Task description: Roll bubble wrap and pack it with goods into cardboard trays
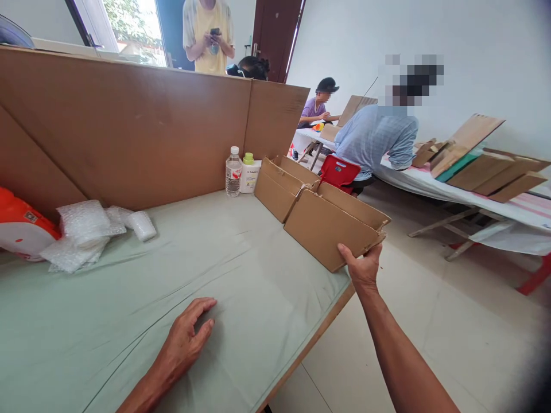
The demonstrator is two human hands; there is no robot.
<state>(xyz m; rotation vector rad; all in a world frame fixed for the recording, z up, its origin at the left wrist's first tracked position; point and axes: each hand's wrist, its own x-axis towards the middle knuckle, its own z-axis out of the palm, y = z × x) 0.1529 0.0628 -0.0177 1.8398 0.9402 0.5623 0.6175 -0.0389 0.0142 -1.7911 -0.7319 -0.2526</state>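
left hand (187, 338): flat on green-covered counter (129, 321), fingers spread, holding nothing
right hand (364, 267): fingers pinching cardboard box (331, 226) corner at counter edge
behind box: water bottle (233, 171), white tub (250, 174)
far left: bubble wrap (84, 232)

There is a single view, from a camera worn on the person's head. It looks forward and down across the pale green cloth-covered bench (241, 298), close enough that both forearms enter from the bottom edge. The left hand (189, 335) lies low in the picture and the right hand (364, 267) right of centre. Facing ahead, it meets the tall brown cardboard partition (129, 132) behind the bench; to the right it takes in the white tiled floor (451, 321) and, farther off, another person in a light blue shirt (374, 137). The wide lens bends the edges.
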